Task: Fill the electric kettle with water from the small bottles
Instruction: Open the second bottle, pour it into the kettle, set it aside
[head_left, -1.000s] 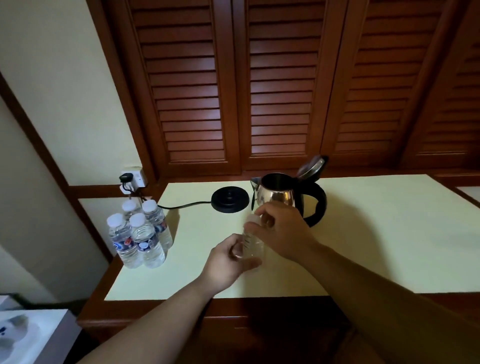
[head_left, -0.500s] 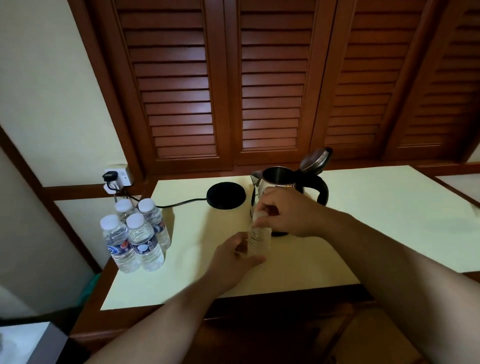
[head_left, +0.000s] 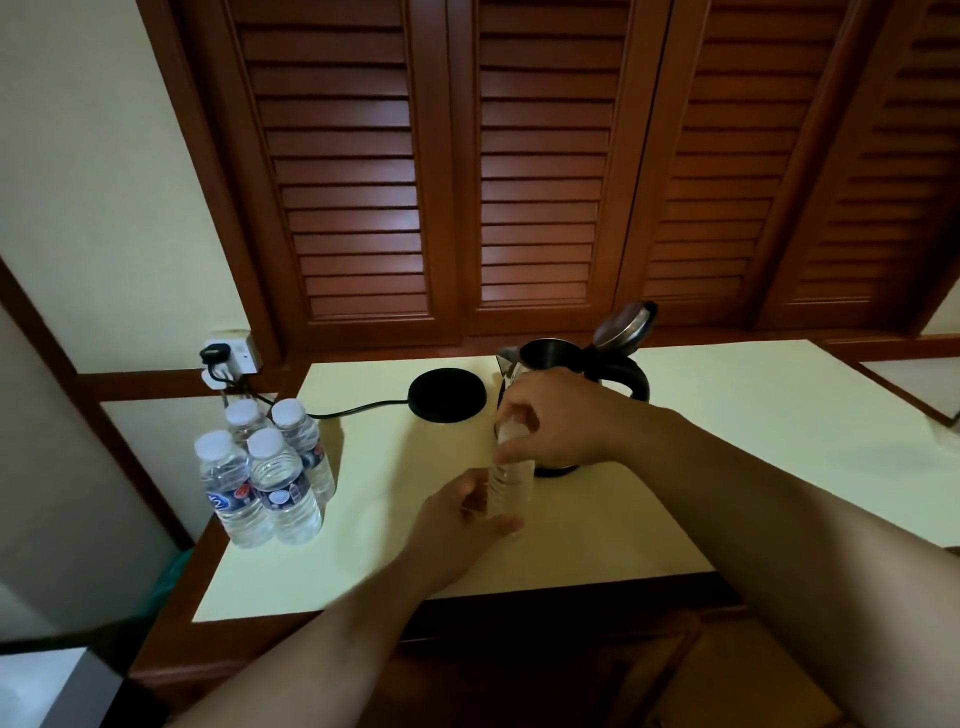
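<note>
**Bottle in hand, nothing poured that can be seen**

Low centre, the left hand (head_left: 457, 525) wraps the lower body of a bottle (head_left: 511, 486), upright and just in front of the kettle. The right hand (head_left: 550, 421) pinches its top, likely working the cap; the cap itself is hidden under the fingers. Behind, mid-frame, the kettle (head_left: 571, 364) stands off its base (head_left: 448, 395) with the lid up. Whether it holds water cannot be told. At left, four bottles (head_left: 265, 467) wait capped and full, so most of the filling seems left.
</note>
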